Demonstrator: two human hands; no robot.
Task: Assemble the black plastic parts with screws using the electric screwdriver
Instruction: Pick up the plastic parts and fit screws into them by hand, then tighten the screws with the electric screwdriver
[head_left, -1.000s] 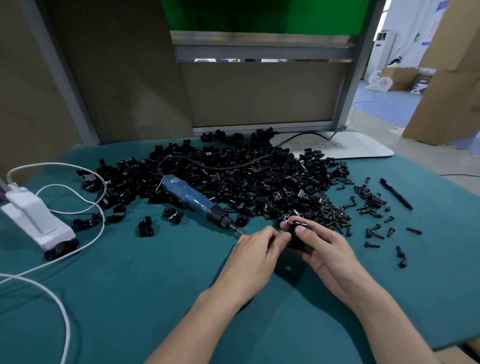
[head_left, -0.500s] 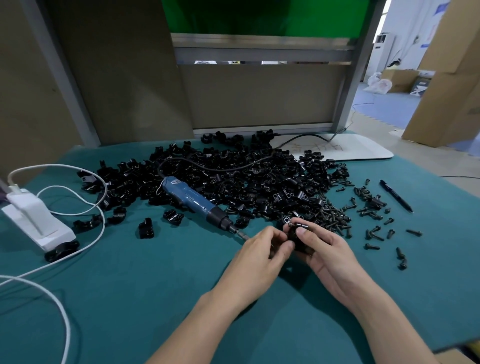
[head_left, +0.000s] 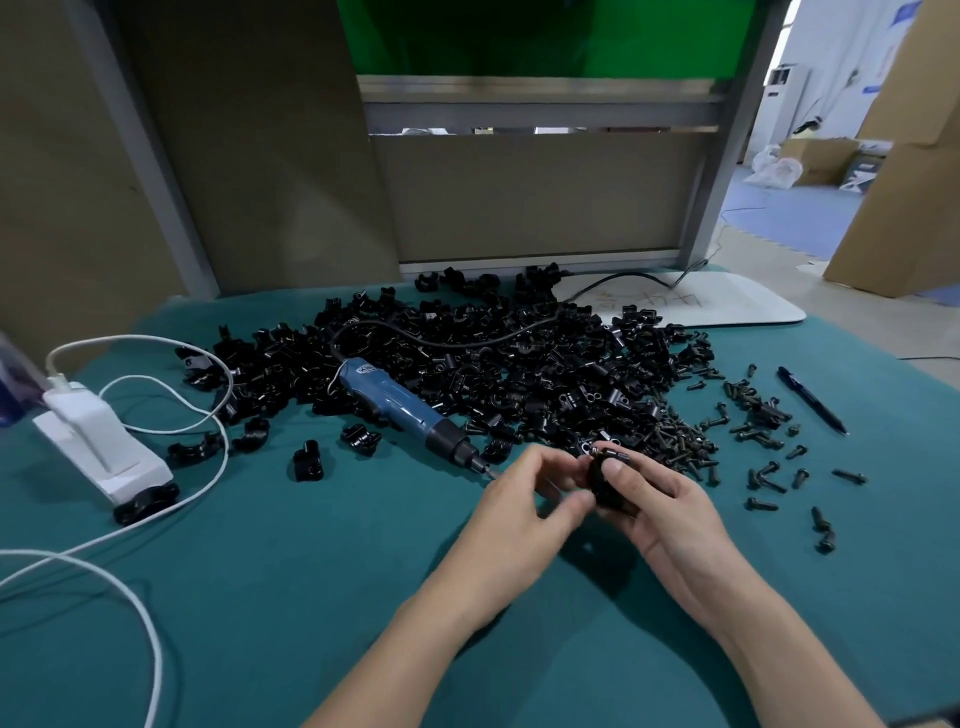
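Observation:
My right hand (head_left: 660, 499) grips a black plastic part (head_left: 605, 480) just above the green table, thumb across its front. My left hand (head_left: 524, 509) has its fingers curled at the part's left side; whether it pinches a screw is hidden. The blue electric screwdriver (head_left: 402, 410) lies on the table left of my hands, its tip near my left fingers. A big heap of black plastic parts (head_left: 519, 364) covers the middle of the table. Loose black screws (head_left: 758, 426) are scattered to the right of the heap.
A white power adapter (head_left: 98, 441) with white cables (head_left: 171, 415) sits at the left. A black pen (head_left: 810, 400) lies at the far right. A white board (head_left: 727, 306) lies at the back right. Partition panels stand behind the table.
Both hands have drifted slightly toward me with the part. My left fingers have shifted along the part's left side. The screwdriver has not moved.

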